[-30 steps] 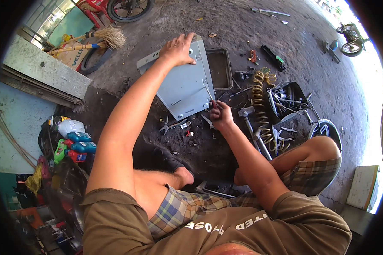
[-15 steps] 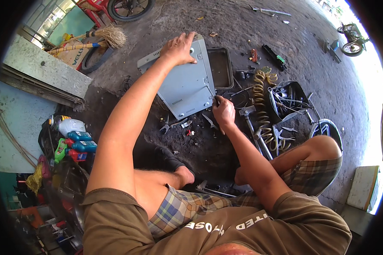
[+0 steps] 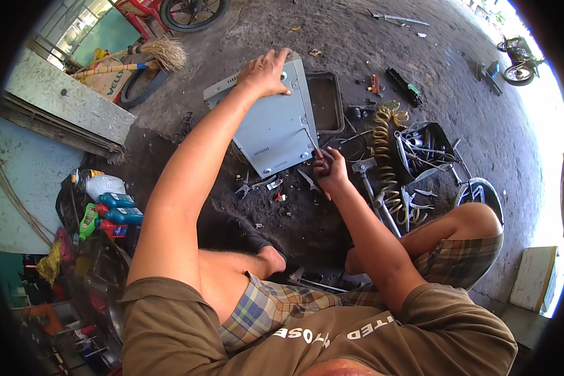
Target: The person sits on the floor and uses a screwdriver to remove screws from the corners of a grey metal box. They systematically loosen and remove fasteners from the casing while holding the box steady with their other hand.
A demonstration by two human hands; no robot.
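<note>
A grey-blue metal case (image 3: 272,128) with round feet and vent slots lies on the dark ground before me. My left hand (image 3: 264,75) rests on its far right part, fingers spread near the corner and thumb apart. At the near right edge, my right hand (image 3: 331,170) is closed round a screwdriver (image 3: 318,153). The thin shaft runs up and left over the case panel; fingers partly cover the handle, and I cannot make out whether the tip sits on a screw. Pliers (image 3: 308,180) lie beside that hand, and a hammer (image 3: 366,172) is to its right.
Behind the case is a dark rectangular tray (image 3: 339,100). On the right lie a coiled yellowish hose (image 3: 380,141) and a bin of tools (image 3: 413,172). Bottles (image 3: 119,200) stand at left, below a broom (image 3: 166,55). A motorcycle (image 3: 520,59) is far right.
My right hand has turned over and shifted slightly down on the screwdriver, its fingers now curled upward round the handle. My left hand and the case have hardly moved.
</note>
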